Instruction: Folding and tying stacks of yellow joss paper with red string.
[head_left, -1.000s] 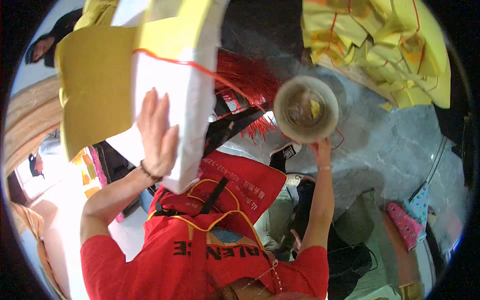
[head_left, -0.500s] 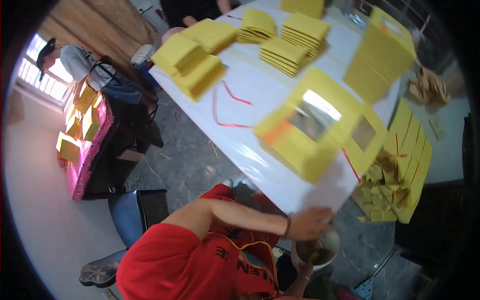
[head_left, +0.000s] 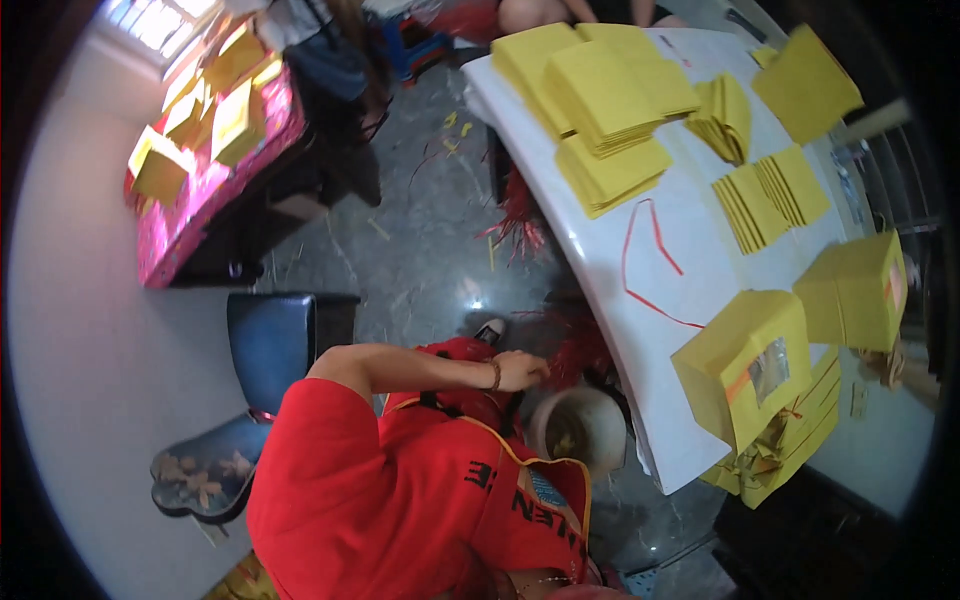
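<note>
My left hand, with a beaded bracelet at its wrist, is closed, its fingers curled together above my lap. Whether anything sits in the fingers I cannot make out. Just beyond the fingertips hangs a bunch of red strips. Below and right of the hand stands a white bucket with something brownish at its bottom. My right hand is out of sight. On the near end of the white table stands a folded yellow paper box with a clear window and an orange patch.
Stacks of folded yellow paper lie farther along the table, beside a loose red ribbon. Another yellow box stands at the right. A blue chair is at my left, and a person stands by a pink-covered table.
The view has swung, so the table now sits farther right. My left hand has drawn back left from over the bucket. My right hand, earlier at the bucket, has gone from view.
</note>
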